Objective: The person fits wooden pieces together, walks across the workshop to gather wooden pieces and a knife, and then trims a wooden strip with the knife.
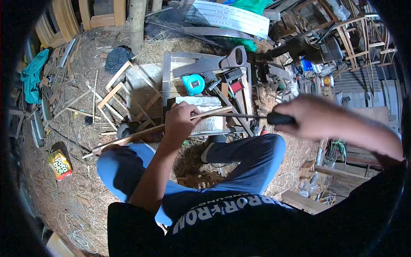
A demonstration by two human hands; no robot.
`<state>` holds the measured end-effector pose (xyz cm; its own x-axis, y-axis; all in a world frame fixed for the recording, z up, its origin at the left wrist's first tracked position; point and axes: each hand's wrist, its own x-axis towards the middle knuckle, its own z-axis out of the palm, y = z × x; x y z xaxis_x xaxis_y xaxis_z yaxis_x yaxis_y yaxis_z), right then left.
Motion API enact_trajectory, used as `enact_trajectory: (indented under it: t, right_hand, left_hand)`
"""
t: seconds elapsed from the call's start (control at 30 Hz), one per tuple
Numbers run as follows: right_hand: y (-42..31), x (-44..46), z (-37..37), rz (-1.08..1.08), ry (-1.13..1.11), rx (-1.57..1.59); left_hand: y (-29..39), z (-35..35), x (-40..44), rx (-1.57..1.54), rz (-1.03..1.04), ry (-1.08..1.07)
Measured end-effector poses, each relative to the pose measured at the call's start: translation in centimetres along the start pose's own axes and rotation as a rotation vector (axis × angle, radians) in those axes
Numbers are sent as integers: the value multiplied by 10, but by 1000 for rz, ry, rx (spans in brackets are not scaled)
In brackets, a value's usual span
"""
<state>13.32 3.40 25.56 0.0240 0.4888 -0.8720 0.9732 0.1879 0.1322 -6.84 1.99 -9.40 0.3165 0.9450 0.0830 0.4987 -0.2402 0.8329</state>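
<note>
My left hand [182, 121] is closed round a long thin wooden strip [132, 137], which slants from the lower left up to the small work table [167, 81]. In my right hand [302, 116] is the black handle of a long thin tool [244, 115]; its shaft reaches left to the strip's end. What kind of tool it is, I cannot tell. Beneath the strip lies a whitish block [212, 124]. Behind it on the table are a turquoise tape measure [194, 84] and a handsaw [205, 66].
Wooden frames [114, 95] lean left of the table. A wooden post [137, 25] stands behind. A yellow snack bag [60, 164] lies on the floor at left. Tools and a spool [327, 81] crowd the right side. My knees flank the table's near edge.
</note>
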Motion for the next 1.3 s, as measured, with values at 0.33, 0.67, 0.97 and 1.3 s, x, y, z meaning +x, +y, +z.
enact_trajectory:
  t: [0.33,0.67,0.97,1.3]
  right_hand:
    - [6,-4,33,-131,203,-156]
    - [-14,-15,27,-96,165,-150]
    - [48,26,18,-201,250,-222]
    - [110,64,37,-292,236,-158]
  left_hand:
    - [1,-3,1,-56,40,-18]
    - [5,-4,0,-55,-71,-67]
    - [-10,0,3,-152,74,31]
    - [22,15,5,466,-80,432]
